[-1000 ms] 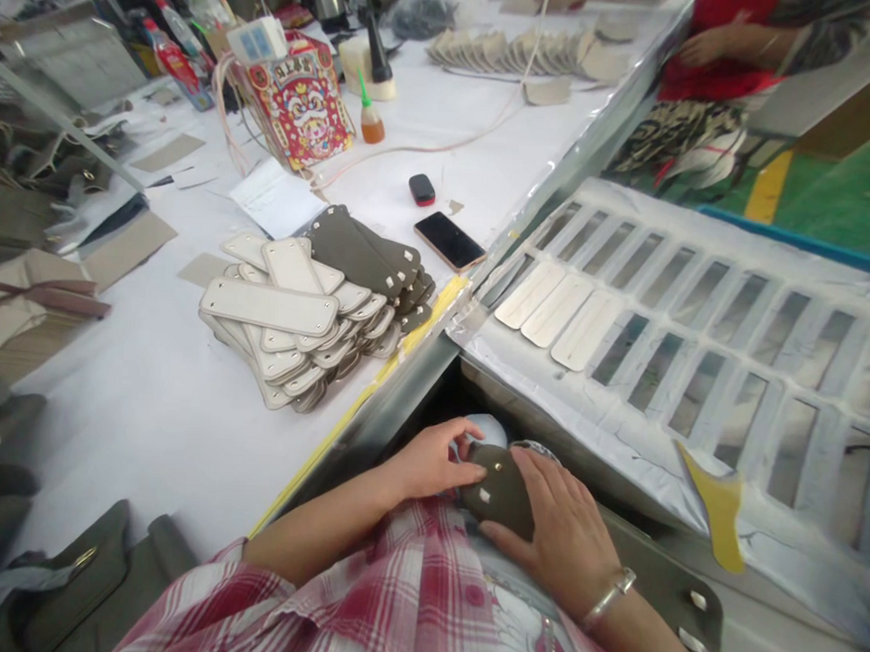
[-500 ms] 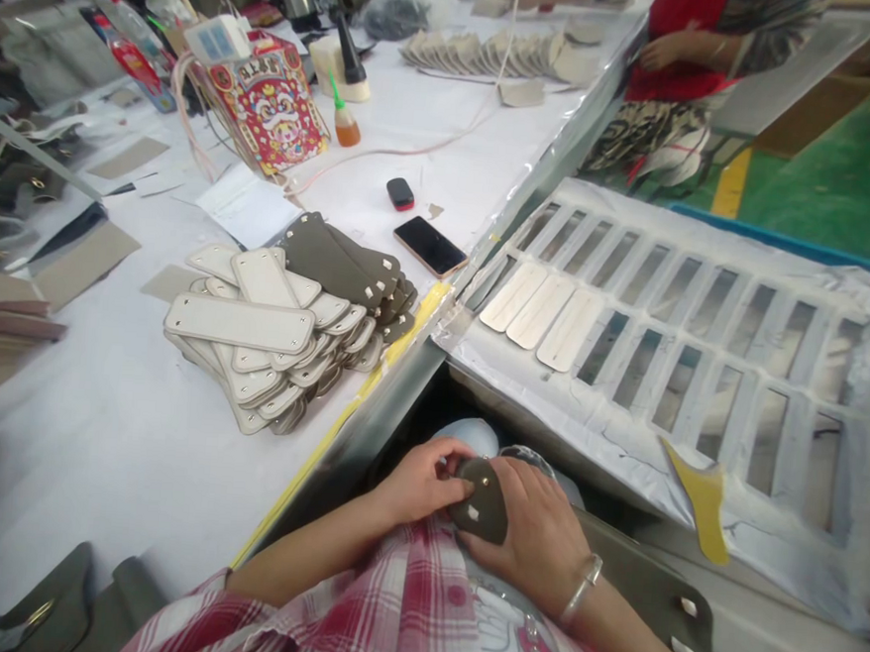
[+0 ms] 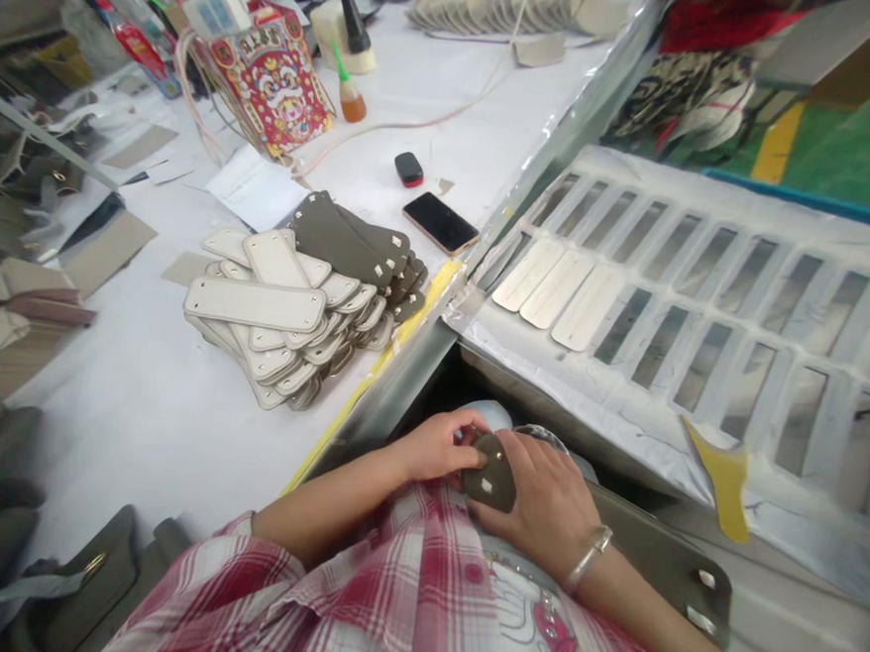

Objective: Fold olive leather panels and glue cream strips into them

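Note:
Both my hands work over my lap on one olive-green leather strip [image 3: 490, 475] with small metal fittings. My left hand [image 3: 437, 447] pinches the strip's rounded near end with curled fingers. My right hand [image 3: 546, 501], with a silver bracelet at the wrist, lies over the strip and presses it against my lap; the strip's far end [image 3: 692, 587] sticks out past my right forearm. A fanned pile of cream strips [image 3: 272, 320] and olive ones [image 3: 358, 246] lies on the white table to my left.
A slotted foil-wrapped rack [image 3: 704, 315] at my right holds three cream strips [image 3: 557, 290]; a yellow scraper [image 3: 726, 485] rests on its edge. A phone [image 3: 440, 223], a small black-and-red gadget [image 3: 408, 169], a glue bottle [image 3: 349, 97] and a printed bag [image 3: 274, 76] sit on the table.
My fingers shifted slightly on the olive strip, bending its near end up a little. The view swung a bit; nothing else on the table moved.

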Demonstrator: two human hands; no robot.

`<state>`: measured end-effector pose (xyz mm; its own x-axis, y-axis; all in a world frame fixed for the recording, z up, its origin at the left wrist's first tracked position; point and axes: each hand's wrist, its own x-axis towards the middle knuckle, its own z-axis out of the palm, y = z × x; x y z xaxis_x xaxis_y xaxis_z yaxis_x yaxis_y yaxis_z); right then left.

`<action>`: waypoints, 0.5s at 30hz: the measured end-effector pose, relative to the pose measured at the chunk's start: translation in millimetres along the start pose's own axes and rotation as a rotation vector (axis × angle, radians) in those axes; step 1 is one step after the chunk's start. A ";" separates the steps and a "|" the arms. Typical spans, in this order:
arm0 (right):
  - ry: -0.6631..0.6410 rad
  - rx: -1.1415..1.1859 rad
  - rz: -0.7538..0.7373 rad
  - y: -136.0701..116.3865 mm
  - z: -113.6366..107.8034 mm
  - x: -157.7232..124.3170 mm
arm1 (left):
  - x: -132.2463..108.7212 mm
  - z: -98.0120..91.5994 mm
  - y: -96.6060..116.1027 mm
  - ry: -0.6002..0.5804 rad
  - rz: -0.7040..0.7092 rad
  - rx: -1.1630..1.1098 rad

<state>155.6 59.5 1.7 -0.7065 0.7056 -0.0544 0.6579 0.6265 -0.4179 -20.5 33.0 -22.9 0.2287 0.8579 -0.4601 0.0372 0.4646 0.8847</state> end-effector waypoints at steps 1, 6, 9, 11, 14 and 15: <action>0.004 -0.001 -0.003 -0.1 0.0 0.0 | 0.2 -0.7 0.9 -0.009 0.002 0.013; 0.016 -0.021 -0.008 0.8 1.5 0.1 | 0.4 -2.6 3.9 -0.020 0.021 0.084; 0.002 -0.036 -0.033 6.8 3.4 -4.9 | 0.6 -1.9 2.6 -0.007 0.052 0.114; 0.005 -0.050 -0.044 12.9 4.6 -11.1 | 0.4 -0.9 1.1 0.020 0.087 0.144; 0.025 -0.067 -0.037 20.6 5.1 -19.1 | 0.2 0.5 -1.6 0.078 0.142 0.189; 0.027 -0.064 -0.039 21.7 4.8 -20.1 | 0.2 0.8 -2.7 0.092 0.153 0.188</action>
<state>182.8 57.3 -10.6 -0.7252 0.6884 -0.0145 0.6460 0.6729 -0.3603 -19.8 31.8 -25.3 0.1560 0.9355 -0.3170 0.1913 0.2862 0.9389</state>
